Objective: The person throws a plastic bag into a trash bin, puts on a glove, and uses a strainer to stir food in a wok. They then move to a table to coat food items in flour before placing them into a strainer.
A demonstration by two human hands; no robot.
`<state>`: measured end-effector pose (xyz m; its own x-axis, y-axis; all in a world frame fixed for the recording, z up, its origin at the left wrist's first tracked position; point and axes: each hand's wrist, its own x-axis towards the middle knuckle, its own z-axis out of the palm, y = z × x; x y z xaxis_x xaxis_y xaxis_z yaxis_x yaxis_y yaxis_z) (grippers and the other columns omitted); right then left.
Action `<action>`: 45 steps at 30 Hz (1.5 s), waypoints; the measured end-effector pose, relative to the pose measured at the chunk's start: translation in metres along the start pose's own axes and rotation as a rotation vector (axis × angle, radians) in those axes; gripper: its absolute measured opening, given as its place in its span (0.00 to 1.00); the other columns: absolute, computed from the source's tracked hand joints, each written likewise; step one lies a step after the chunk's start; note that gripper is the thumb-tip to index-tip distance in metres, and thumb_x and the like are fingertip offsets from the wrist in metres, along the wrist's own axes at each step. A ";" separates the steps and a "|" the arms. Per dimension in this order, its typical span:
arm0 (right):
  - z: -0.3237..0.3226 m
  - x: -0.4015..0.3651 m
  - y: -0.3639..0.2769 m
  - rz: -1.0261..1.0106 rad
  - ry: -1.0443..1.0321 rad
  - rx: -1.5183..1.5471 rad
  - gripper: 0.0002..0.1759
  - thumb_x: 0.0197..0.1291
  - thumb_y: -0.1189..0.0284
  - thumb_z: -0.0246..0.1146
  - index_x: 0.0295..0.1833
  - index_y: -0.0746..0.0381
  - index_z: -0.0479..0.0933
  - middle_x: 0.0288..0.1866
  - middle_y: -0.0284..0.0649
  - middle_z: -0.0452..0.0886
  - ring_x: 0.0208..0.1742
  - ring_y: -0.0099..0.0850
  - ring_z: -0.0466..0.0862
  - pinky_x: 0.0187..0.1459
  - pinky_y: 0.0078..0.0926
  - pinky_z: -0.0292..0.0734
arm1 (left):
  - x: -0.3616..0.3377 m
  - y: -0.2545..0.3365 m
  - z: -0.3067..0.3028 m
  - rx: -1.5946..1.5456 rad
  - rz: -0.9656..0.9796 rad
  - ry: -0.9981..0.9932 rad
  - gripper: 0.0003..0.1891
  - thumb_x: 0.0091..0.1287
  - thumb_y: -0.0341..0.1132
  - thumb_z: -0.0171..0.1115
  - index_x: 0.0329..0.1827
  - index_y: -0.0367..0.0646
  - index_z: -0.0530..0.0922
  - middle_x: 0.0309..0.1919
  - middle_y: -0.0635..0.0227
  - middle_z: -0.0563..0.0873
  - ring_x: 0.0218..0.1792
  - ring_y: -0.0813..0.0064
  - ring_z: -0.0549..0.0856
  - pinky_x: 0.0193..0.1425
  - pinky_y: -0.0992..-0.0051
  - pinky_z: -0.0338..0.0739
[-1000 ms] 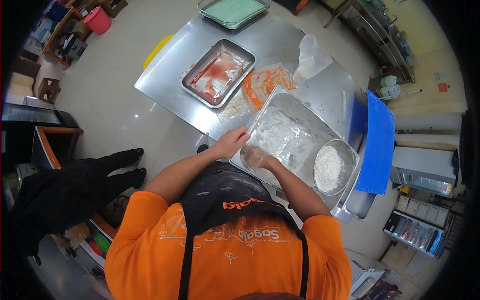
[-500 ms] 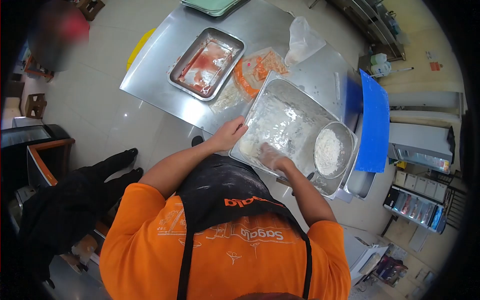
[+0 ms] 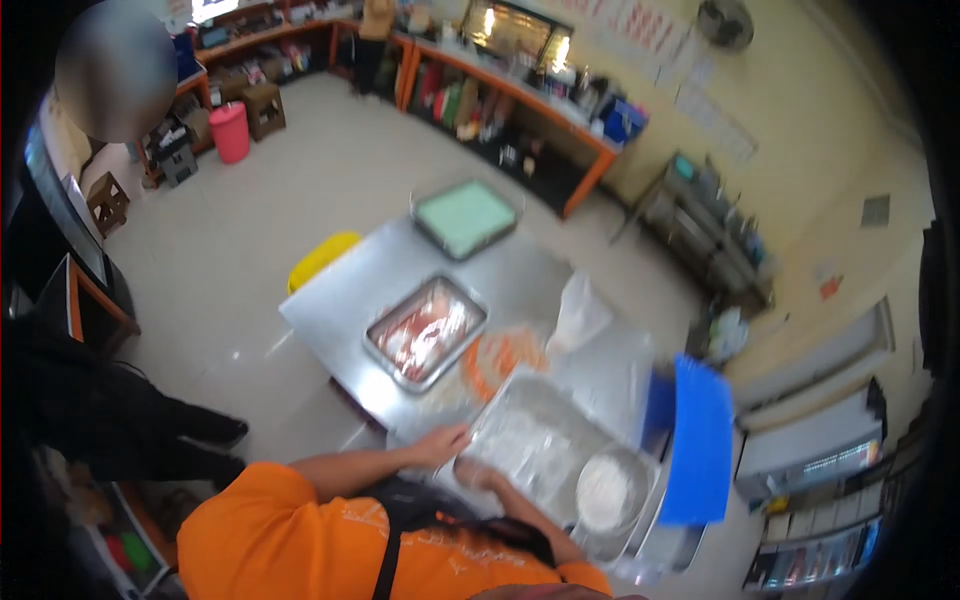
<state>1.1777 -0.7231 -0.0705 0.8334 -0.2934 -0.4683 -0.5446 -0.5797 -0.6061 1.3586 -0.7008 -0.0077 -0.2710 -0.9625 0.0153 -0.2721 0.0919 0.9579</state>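
Observation:
My left hand is closed on the near left rim of a large metal pan dusted with white flour. Inside that pan, at its near left corner, lies my right hand, blurred, its fingers too smeared to read. A round sieve of white flour rests at the pan's right end. Beyond the pan are a plastic bag with orange print and a whitish clear bag. A metal tray with reddish liquid sits farther left on the steel table.
A green-topped tray stands at the table's far end. To the right are a blue panel and a metal container. A yellow object is beside the table's left edge. People in dark clothing stand at left and far back.
The view has tilted up, bringing the far room into sight and shifting the table lower. My right hand appears farther left, nearer the pan's corner. My left hand stays on the rim.

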 end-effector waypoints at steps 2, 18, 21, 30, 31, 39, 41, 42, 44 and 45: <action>0.019 0.004 0.022 -0.053 0.167 0.123 0.11 0.57 0.73 0.48 0.36 0.68 0.74 0.37 0.51 0.76 0.38 0.44 0.75 0.44 0.42 0.70 | -0.001 0.003 -0.003 0.031 -0.008 -0.030 0.14 0.69 0.42 0.49 0.37 0.38 0.69 0.29 0.49 0.74 0.31 0.51 0.74 0.38 0.60 0.70; -0.135 -0.040 -0.018 0.235 0.379 1.135 0.12 0.57 0.70 0.51 0.38 0.67 0.74 0.39 0.50 0.77 0.41 0.44 0.76 0.46 0.40 0.70 | 0.000 0.002 -0.009 0.007 -0.055 -0.110 0.16 0.71 0.45 0.49 0.40 0.38 0.71 0.30 0.55 0.76 0.32 0.66 0.75 0.41 0.67 0.71; -0.145 -0.106 -0.019 0.267 0.558 1.223 0.12 0.57 0.70 0.51 0.38 0.67 0.74 0.39 0.50 0.77 0.42 0.44 0.76 0.47 0.40 0.71 | 0.001 0.005 -0.013 0.004 -0.054 -0.118 0.16 0.71 0.45 0.49 0.41 0.38 0.71 0.30 0.55 0.76 0.33 0.67 0.76 0.42 0.68 0.71; -0.081 -0.282 0.042 0.739 1.236 -0.071 0.13 0.46 0.64 0.63 0.31 0.64 0.76 0.27 0.46 0.79 0.30 0.42 0.79 0.36 0.40 0.74 | 0.004 -0.011 -0.006 0.105 -0.022 -0.093 0.14 0.70 0.43 0.49 0.41 0.39 0.71 0.32 0.52 0.77 0.35 0.63 0.77 0.43 0.66 0.72; -0.056 -0.290 0.081 0.787 1.158 0.079 0.13 0.49 0.63 0.63 0.31 0.63 0.77 0.31 0.50 0.80 0.34 0.43 0.80 0.37 0.41 0.74 | 0.003 -0.015 -0.005 0.116 0.016 -0.056 0.14 0.70 0.43 0.50 0.41 0.38 0.71 0.32 0.51 0.77 0.35 0.61 0.77 0.43 0.64 0.72; -0.106 -0.306 -0.001 0.926 0.813 -0.333 0.13 0.56 0.74 0.54 0.48 0.64 0.73 0.36 0.46 0.81 0.37 0.43 0.81 0.41 0.38 0.75 | 0.001 0.021 -0.011 -0.018 -0.059 -0.049 0.08 0.69 0.35 0.51 0.38 0.38 0.71 0.29 0.55 0.75 0.32 0.69 0.74 0.41 0.70 0.71; -0.114 -0.279 -0.017 0.867 0.880 -0.196 0.16 0.56 0.76 0.54 0.51 0.64 0.72 0.38 0.46 0.81 0.38 0.43 0.81 0.43 0.39 0.75 | 0.002 0.020 -0.011 -0.022 -0.049 -0.036 0.08 0.69 0.35 0.52 0.37 0.37 0.70 0.27 0.56 0.74 0.29 0.69 0.73 0.38 0.70 0.70; -0.122 -0.255 -0.026 0.887 0.886 -0.135 0.17 0.56 0.76 0.54 0.53 0.64 0.72 0.39 0.46 0.81 0.39 0.43 0.80 0.44 0.40 0.75 | 0.002 0.017 -0.011 -0.023 -0.068 -0.046 0.09 0.69 0.35 0.52 0.37 0.37 0.70 0.26 0.56 0.74 0.28 0.69 0.72 0.37 0.70 0.70; -0.105 -0.202 -0.019 0.540 1.000 -0.171 0.17 0.55 0.75 0.54 0.52 0.63 0.72 0.43 0.47 0.80 0.44 0.43 0.79 0.49 0.36 0.74 | 0.002 0.014 -0.011 -0.019 -0.085 -0.065 0.09 0.69 0.35 0.52 0.37 0.37 0.69 0.25 0.57 0.73 0.27 0.69 0.72 0.36 0.70 0.69; -0.104 -0.173 -0.025 0.512 0.794 -0.164 0.17 0.54 0.76 0.54 0.51 0.63 0.73 0.45 0.48 0.79 0.47 0.44 0.79 0.52 0.34 0.73 | 0.003 0.013 -0.008 -0.051 -0.064 -0.036 0.10 0.69 0.35 0.52 0.36 0.37 0.69 0.24 0.57 0.73 0.26 0.69 0.71 0.34 0.70 0.69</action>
<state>1.0572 -0.7364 0.0925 0.3509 -0.9355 -0.0421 -0.8908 -0.3196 -0.3231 1.3618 -0.7044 0.0072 -0.2874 -0.9562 -0.0560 -0.2426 0.0161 0.9700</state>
